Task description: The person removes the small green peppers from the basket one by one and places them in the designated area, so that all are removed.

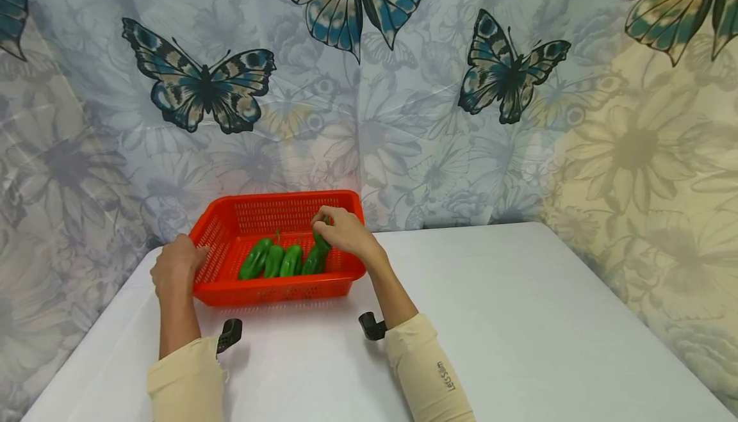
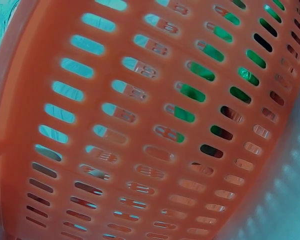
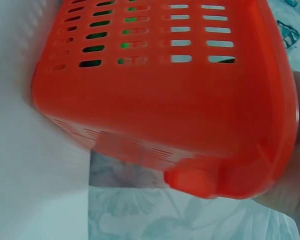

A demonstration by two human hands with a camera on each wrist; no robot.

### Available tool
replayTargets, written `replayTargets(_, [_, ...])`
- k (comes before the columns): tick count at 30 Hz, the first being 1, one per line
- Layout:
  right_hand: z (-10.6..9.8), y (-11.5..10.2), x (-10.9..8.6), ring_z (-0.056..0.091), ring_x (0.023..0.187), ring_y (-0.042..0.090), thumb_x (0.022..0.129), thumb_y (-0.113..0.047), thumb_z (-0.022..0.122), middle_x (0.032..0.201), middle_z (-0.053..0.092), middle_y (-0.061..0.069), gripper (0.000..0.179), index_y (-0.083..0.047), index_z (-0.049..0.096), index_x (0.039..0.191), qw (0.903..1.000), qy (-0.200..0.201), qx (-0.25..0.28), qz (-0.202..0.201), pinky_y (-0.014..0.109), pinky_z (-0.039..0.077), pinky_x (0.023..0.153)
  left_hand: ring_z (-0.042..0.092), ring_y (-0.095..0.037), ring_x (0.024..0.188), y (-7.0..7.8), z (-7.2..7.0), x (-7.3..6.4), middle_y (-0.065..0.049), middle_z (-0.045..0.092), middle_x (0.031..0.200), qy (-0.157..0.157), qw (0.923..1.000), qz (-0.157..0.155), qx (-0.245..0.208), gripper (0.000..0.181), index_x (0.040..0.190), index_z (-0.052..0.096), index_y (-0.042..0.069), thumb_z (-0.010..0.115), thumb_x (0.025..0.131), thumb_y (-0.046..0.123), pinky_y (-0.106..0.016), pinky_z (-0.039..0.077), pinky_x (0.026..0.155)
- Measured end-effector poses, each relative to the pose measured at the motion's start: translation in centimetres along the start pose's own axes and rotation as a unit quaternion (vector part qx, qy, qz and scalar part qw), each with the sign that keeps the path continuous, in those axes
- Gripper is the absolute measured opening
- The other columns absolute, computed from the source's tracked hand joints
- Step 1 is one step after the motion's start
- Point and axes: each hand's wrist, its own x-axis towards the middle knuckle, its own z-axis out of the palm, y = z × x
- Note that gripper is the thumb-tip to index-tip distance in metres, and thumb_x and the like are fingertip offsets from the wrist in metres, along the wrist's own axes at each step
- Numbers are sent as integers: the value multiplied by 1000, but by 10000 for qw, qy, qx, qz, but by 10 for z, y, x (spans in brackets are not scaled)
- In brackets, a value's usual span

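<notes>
Pepper (image 1: 320,242) pinched in your right hand (image 1: 344,231) seems light, firm, slick, best held mid-body, while your left hand (image 1: 177,264) grips the basket (image 1: 271,293) by the bench (image 1: 496,319)'s far-left corner.

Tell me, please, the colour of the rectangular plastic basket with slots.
Bright red; the basket shows it best in the head view.

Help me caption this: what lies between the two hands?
In the head view, green peppers lie between the left hand and right hand, inside the red perforated plastic basket.
</notes>
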Motion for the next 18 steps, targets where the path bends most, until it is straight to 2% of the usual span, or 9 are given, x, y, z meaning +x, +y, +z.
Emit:
replayTargets(3, [-6, -3, -1, 52, 75, 16, 102, -24, 52, 103, 71, 7, 26, -15, 71, 116, 9999, 70, 94, -91, 28, 46, 69, 66, -40, 84, 3, -3, 0, -30, 62, 100, -22, 10000, -24, 55, 52, 134, 46, -17, 50, 106, 27, -49, 54, 72])
replayTargets(7, [-11, -5, -3, 44, 57, 14, 104, -24, 60, 79, 65, 6, 18, -12, 69, 115, 9995, 54, 151, -282, 26, 44, 63, 64, -42, 88, 1, -1, 1, -32, 62, 104, -19, 10000, -34, 40, 52, 134, 46, -17, 49, 106, 27, -51, 52, 76])
replayTargets(11, [-21, -8, -7, 41, 53, 12, 104, -20, 61, 64, 52, 1, 22, -7, 67, 121, 9984, 3, 265, -508, 24, 41, 58, 62, -45, 93, 0, -2, 1, -35, 60, 110, 22, 10000, 6, 65, 52, 133, 46, -16, 45, 107, 29, -54, 51, 79])
replayTargets(18, [-48, -4, -18, 46, 57, 14, 106, -12, 56, 66, 50, 0, 23, -4, 61, 127, 9963, 105, 389, -760, 25, 41, 58, 65, -42, 88, 1, -3, -1, -34, 62, 105, -34, 10000, 70, 33, 53, 133, 47, -19, 40, 107, 27, -52, 52, 76])
